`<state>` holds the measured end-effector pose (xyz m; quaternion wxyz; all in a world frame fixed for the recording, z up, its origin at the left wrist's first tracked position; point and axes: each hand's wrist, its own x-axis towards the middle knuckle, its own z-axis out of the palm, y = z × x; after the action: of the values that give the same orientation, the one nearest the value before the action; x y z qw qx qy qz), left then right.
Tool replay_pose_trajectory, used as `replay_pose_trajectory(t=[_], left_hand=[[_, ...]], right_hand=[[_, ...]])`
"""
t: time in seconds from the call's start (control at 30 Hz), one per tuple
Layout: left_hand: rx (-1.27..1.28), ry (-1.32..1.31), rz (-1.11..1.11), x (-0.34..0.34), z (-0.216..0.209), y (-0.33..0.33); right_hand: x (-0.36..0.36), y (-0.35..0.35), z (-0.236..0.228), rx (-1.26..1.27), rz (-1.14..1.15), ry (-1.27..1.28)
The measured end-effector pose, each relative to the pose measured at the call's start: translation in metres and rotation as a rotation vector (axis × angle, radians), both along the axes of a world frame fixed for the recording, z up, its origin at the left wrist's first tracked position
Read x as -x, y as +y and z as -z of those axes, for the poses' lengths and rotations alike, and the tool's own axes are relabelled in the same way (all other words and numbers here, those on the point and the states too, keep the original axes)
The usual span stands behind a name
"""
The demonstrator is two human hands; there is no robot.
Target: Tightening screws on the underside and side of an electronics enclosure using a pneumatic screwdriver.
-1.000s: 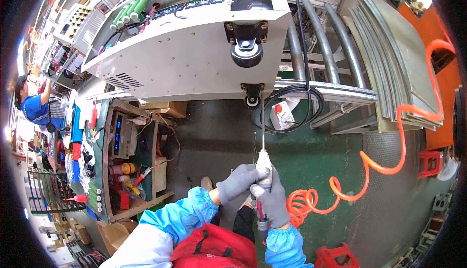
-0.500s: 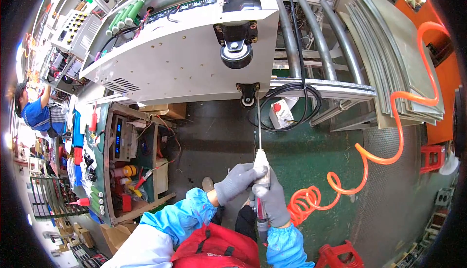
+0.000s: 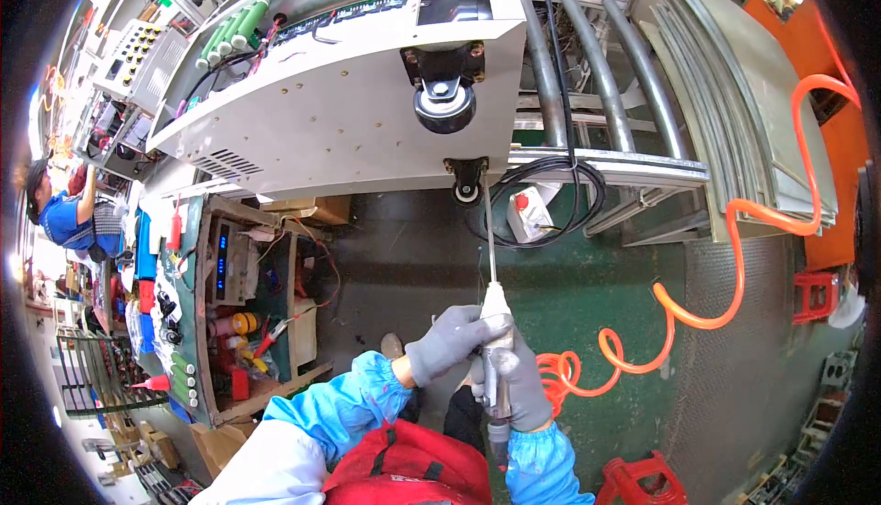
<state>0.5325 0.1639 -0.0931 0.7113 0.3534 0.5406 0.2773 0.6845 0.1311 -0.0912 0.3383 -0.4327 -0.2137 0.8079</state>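
Both my hands wear grey gloves and grip a straight air screwdriver (image 3: 496,358) with a white nose. My right hand (image 3: 525,386) wraps round its body. Higher up, my left hand (image 3: 447,347) closes round the tool just behind the nose. A long thin bit (image 3: 491,239) runs from the nose up to the right edge of the lower caster (image 3: 467,184); whether its tip touches a screw is too small to tell. That caster and a larger black caster (image 3: 445,106) are fixed to the white sheet-metal cabinet (image 3: 321,129).
The cabinet lies on a roller conveyor (image 3: 601,74). A looped black cable (image 3: 587,202) hangs beside a white box with a red button (image 3: 529,214). An orange coiled hose (image 3: 674,308) spans the right side. Red stools (image 3: 642,482), stacked panels (image 3: 725,92), a cluttered bench (image 3: 197,294) and another person (image 3: 69,216) surround.
The orange hose has swung and shifted left and down. The screwdriver's body has turned slightly in my hands, while its bit stays beside the lower caster. The other person's arm has moved a little.
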Motion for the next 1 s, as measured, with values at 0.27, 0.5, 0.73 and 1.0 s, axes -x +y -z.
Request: replay_pose_trajectory(t=[0.27, 0.5, 0.73, 1.0], left_hand=[[0.050, -0.051, -0.039, 0.001, 0.002, -0.002], [0.069, -0.064, -0.052, 0.005, 0.009, -0.005], [0.053, -0.074, -0.001, 0.011, 0.010, -0.004], [0.049, -0.039, -0.039, 0.011, 0.011, -0.007]], right_hand=[[0.005, 0.001, -0.005, 0.022, -0.012, -0.039], [0.010, 0.003, -0.010, -0.002, 0.009, -0.037], [0.014, 0.001, -0.003, -0.003, 0.034, 0.001], [0.014, -0.002, 0.003, 0.067, -0.007, -0.005]])
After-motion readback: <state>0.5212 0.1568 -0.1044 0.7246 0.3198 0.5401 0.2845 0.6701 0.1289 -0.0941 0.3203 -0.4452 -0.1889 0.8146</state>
